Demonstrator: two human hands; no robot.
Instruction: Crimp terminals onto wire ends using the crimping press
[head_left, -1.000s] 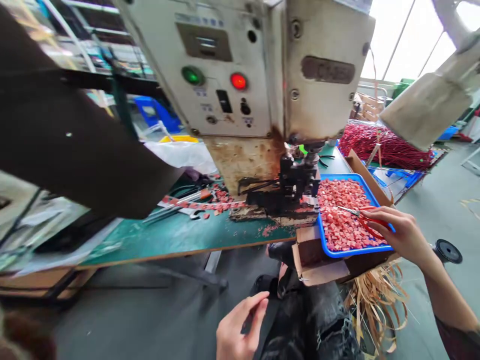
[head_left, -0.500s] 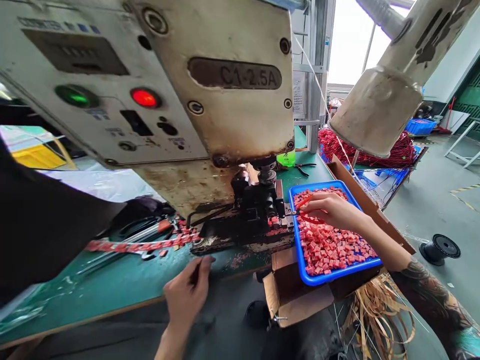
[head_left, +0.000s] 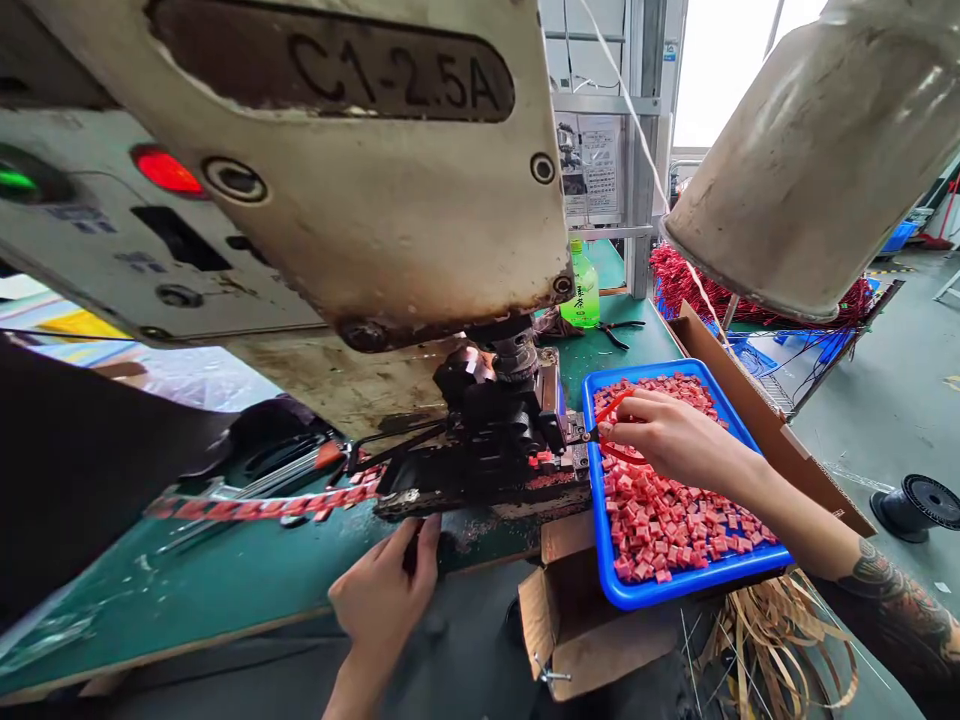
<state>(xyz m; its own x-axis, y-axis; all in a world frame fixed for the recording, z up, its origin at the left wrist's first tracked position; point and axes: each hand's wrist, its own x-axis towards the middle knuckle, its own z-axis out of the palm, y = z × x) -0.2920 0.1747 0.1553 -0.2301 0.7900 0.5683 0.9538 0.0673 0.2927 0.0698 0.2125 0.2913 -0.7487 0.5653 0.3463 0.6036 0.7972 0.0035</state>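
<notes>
My right hand (head_left: 667, 435), over the blue tray, is closed on small pliers with red handles (head_left: 626, 455). Their dark tip points left at the metal die at the front of the press (head_left: 517, 410). Pink-red plastic pieces lie at the foot of the die. My left hand (head_left: 390, 580) is at the bench edge, just below the press base, with thumb and fingers bent together. Whether anything is between those fingertips I cannot make out. Many small pink-red blocks (head_left: 660, 520) fill the blue tray (head_left: 619, 590).
A strip of pink-red pieces (head_left: 262, 508) runs leftward from the press, past metal tools. Behind the tray are black pliers (head_left: 619, 335) and a green bottle (head_left: 581, 290). A lamp shade (head_left: 787, 180) hangs at upper right. Below sits an open cardboard box (head_left: 615, 660).
The view has moved closer to the press, so it looks larger. Both hands keep nearly the same places, the right still holding the pliers near the die.
</notes>
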